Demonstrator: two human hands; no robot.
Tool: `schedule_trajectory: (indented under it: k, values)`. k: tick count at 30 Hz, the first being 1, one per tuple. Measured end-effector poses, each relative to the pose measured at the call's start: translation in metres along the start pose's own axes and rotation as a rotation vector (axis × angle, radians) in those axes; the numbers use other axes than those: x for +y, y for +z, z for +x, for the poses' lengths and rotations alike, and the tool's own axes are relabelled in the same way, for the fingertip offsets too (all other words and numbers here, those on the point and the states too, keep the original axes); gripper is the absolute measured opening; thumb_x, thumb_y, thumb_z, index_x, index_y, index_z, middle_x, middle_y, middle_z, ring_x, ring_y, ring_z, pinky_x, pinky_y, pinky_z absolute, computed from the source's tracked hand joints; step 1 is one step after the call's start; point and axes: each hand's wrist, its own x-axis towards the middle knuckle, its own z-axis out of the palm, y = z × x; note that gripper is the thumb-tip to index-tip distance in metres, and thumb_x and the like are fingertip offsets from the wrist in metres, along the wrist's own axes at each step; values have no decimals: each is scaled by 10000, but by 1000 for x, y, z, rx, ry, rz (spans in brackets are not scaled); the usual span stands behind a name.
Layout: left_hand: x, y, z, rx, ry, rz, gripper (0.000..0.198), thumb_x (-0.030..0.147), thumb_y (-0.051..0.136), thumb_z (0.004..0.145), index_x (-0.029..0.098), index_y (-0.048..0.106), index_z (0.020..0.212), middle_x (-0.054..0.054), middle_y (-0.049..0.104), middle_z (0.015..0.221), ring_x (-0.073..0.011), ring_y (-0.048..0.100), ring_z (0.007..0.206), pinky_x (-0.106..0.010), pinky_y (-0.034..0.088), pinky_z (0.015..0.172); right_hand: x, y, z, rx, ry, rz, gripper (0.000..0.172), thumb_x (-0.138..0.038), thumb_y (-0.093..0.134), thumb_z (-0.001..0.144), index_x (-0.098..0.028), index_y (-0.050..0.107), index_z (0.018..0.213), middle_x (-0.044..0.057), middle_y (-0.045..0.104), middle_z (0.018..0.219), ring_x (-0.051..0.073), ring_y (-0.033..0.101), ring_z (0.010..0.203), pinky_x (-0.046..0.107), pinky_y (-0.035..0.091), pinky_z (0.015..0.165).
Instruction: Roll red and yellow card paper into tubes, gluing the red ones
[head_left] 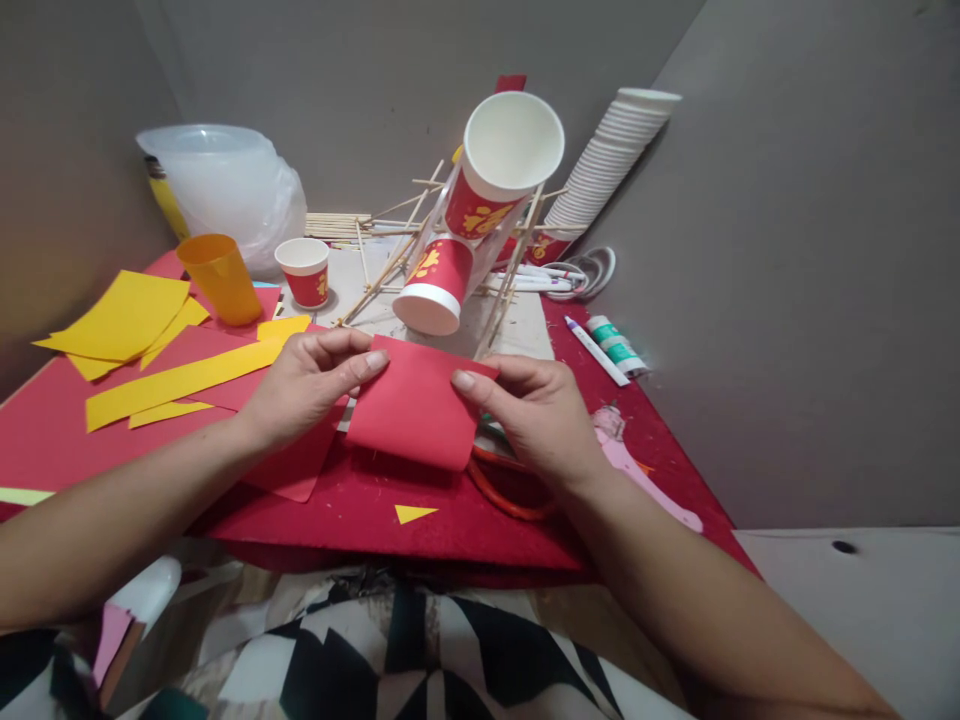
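A piece of red paper [420, 415] is stretched between my two hands above the front of the table. My left hand [319, 380] pinches its upper left corner, thumb on top. At the upper right corner, my right hand [536, 410] grips it the same way. Just beyond the paper stands a frame of thin wooden sticks [386, 265] holding two red-and-white paper cups, one upper cup [514, 145] with its white mouth facing me and one lower cup [439, 280]. Orange scissors handles [510, 500] lie partly hidden under my right hand.
Yellow paper [142, 320] and red sheets cover the left side. An orange cup [219, 280], a small paper cup [304, 272] and a plastic tub [217, 190] stand behind. On the right are stacked cups [611, 155], a marker [596, 350] and a pink glue gun [645, 470].
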Motion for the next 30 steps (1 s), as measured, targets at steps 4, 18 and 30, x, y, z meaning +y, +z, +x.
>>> schedule_trajectory:
  k: [4, 18, 30]
  values:
    - [-2, -1, 1, -123, -112, -116, 344, 426, 877, 708, 182, 744, 911, 2, 719, 769, -116, 633, 678, -213, 517, 673, -1, 0, 0, 70, -35, -22, 330, -526, 833, 703, -213, 741, 655, -9, 661, 596, 122, 553, 547, 227, 454, 482]
    - [-1, 1, -1, -196, -197, -109, 260, 388, 876, 721, 164, 782, 815, -28, 768, 770, -142, 684, 725, -234, 547, 715, -2, 0, 1, 27, -21, -25, 231, -423, 816, 719, -202, 773, 772, -1, 703, 658, 113, 573, 553, 221, 478, 504]
    - [-3, 6, -6, -301, -199, 37, 296, 384, 848, 740, 153, 691, 644, 28, 628, 604, -76, 505, 543, -181, 412, 527, -8, 0, 0, -158, 66, -8, 243, -394, 815, 734, -185, 799, 857, 35, 779, 801, 160, 691, 677, 267, 554, 622]
